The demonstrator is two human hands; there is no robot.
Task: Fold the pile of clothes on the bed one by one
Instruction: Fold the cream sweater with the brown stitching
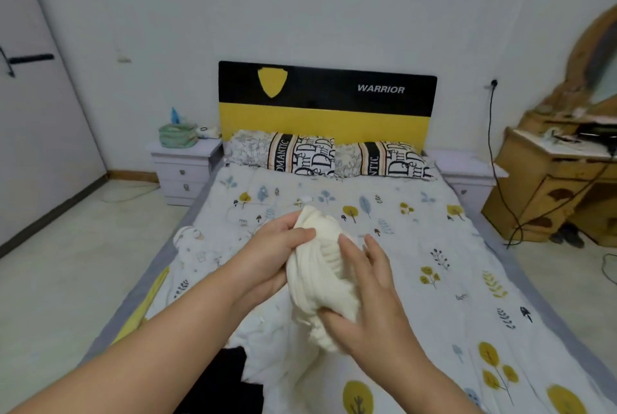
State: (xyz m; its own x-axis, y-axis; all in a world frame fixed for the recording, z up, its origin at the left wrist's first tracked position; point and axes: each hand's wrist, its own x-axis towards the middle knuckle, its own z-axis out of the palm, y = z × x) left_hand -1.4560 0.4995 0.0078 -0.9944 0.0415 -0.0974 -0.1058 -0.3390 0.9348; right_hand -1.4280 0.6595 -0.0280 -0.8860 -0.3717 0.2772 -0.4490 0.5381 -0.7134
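A cream knitted garment (pixel 317 276) is bunched up in the air above the bed (pixel 434 246), held between both hands. My left hand (pixel 267 253) grips its upper left side, thumb across the top of the fabric. My right hand (pixel 364 293) holds its lower right side, thumb tucked under the bundle and fingers spread over the knit. A black piece of clothing (pixel 220 380) lies at the bed's near edge under my left forearm. A white printed garment (pixel 193 246) lies on the bed's left side.
Two patterned pillows (pixel 300 156) lean on the yellow and black headboard (pixel 327 103). White nightstands (pixel 183 169) flank the bed. A wooden dresser (pixel 554 180) with a hanging black cable stands at the right. Pale floor lies on both sides.
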